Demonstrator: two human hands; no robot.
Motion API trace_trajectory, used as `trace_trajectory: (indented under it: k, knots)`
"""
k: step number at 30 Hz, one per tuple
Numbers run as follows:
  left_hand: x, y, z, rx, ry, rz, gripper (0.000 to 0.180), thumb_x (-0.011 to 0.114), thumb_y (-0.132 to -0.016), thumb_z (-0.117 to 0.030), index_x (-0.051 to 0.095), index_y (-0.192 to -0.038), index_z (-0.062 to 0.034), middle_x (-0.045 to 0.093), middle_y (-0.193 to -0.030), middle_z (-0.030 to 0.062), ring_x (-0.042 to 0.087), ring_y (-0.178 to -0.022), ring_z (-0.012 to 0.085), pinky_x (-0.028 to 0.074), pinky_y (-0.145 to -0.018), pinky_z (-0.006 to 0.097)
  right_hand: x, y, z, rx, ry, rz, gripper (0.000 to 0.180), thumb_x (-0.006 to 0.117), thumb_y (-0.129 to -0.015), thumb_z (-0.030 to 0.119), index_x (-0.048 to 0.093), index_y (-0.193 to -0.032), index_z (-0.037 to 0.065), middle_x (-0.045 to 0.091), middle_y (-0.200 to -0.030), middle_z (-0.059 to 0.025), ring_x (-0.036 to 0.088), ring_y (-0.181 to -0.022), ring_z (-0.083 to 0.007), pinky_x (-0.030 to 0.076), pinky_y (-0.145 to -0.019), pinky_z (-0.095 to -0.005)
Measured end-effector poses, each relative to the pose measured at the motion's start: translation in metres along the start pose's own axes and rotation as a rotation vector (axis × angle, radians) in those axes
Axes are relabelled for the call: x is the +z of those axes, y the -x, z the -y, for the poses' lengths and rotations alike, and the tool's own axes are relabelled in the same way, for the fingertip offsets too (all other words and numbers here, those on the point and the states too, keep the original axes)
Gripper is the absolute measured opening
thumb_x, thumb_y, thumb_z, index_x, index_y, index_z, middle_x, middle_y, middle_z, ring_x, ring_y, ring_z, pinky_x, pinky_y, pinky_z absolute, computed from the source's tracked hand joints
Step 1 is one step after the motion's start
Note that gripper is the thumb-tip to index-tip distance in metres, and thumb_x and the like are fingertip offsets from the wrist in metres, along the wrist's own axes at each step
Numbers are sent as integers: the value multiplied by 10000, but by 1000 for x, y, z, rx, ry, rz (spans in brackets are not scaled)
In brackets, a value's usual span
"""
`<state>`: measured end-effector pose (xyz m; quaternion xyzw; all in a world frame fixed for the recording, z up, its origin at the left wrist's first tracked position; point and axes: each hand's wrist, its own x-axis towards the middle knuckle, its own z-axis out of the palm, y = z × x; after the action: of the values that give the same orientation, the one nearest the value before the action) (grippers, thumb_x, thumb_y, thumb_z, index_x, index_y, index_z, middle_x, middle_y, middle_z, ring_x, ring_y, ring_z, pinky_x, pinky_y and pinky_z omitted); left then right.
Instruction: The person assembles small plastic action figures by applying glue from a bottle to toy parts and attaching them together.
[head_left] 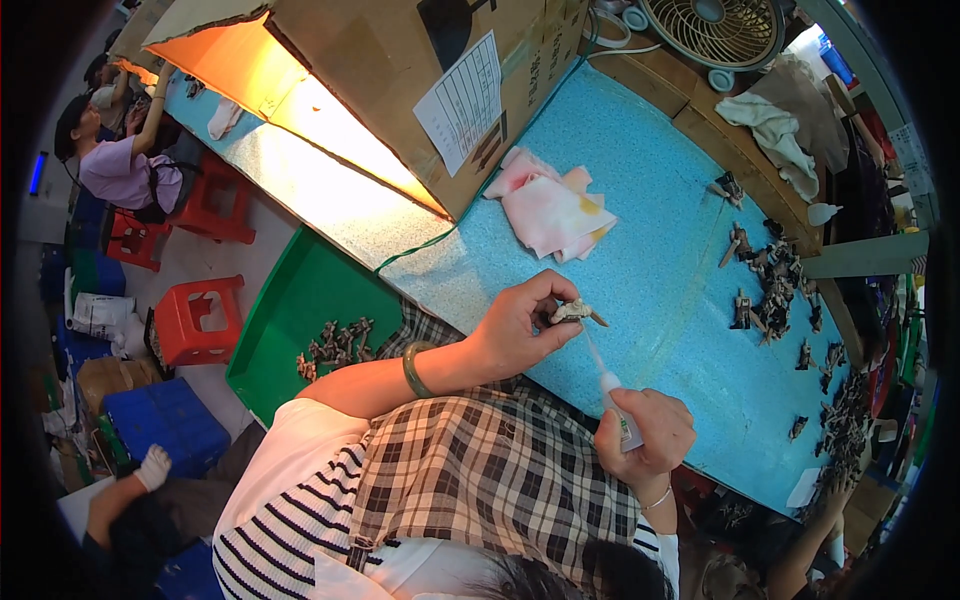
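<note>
My left hand (517,328) pinches a small pale-and-dark figurine (572,311) between thumb and fingers; a brown stick-like piece juts from its right side. In my right hand (652,432) is a white squeeze bottle (609,384) with a long thin nozzle. The nozzle points up toward the figurine, and I cannot tell whether it touches. Both hands are over the near edge of the blue table (640,170). A crumpled pink and white cloth (550,212) with yellow stains lies beyond my left hand.
Dark figurines (780,280) lie in clusters at the right. A cardboard box (390,80), lit inside, stands at the back left. Below left, a green tray (285,270) holds several figurines (345,342). A fan (710,30) is at the back; red stools (198,325) and other people are nearby.
</note>
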<state>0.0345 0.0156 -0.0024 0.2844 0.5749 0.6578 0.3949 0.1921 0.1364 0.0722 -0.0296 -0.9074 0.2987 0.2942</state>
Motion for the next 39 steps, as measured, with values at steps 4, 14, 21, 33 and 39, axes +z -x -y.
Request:
trace_trajectory:
  k: [4, 14, 21, 33, 39]
  knots:
    - [3, -1, 4, 80, -18, -67, 245, 659, -814, -27, 500, -999, -37, 561, -822, 1, 520, -682, 45, 420, -571, 203, 1, 1, -1, 0, -18, -21, 202, 636, -639, 45, 630, -834, -6, 611, -638, -99, 584, -477, -234, 445, -446, -295]
    - [1, 0, -1, 13, -50, 2, 264, 630, -822, 24, 502, -1045, -37, 562, -919, 16, 541, -794, 46, 464, -702, 208, 0, -2, -1, -29, -38, 17, 201, 633, -651, 49, 628, -846, -2, 578, -595, -90, 548, -445, -218, 415, -424, -291]
    - [0, 1, 0, 10, -76, -3, 262, 636, -817, 21, 507, -1037, -37, 565, -916, 16, 540, -776, 43, 464, -685, 204, 3, -2, -1, -36, -28, -13, 197, 630, -650, 46, 626, -840, -6, 577, -591, -86, 552, -446, -216, 416, -420, -292]
    - [1, -1, -1, 28, -92, -13, 263, 641, -816, 13, 510, -1038, -39, 568, -905, 9, 543, -773, 40, 464, -685, 200, -1, -1, -3, -6, -21, -6, 178, 635, -650, 43, 628, -822, -1, 592, -596, -92, 574, -457, -234, 439, -439, -298]
    - [0, -3, -1, 24, -40, -6, 266, 635, -825, 16, 503, -1048, -41, 566, -920, 10, 540, -794, 44, 463, -706, 202, -5, 9, -16, -8, 26, -102, 233, 624, -703, 99, 615, -901, -24, 623, -728, -122, 588, -559, -216, 463, -523, -269]
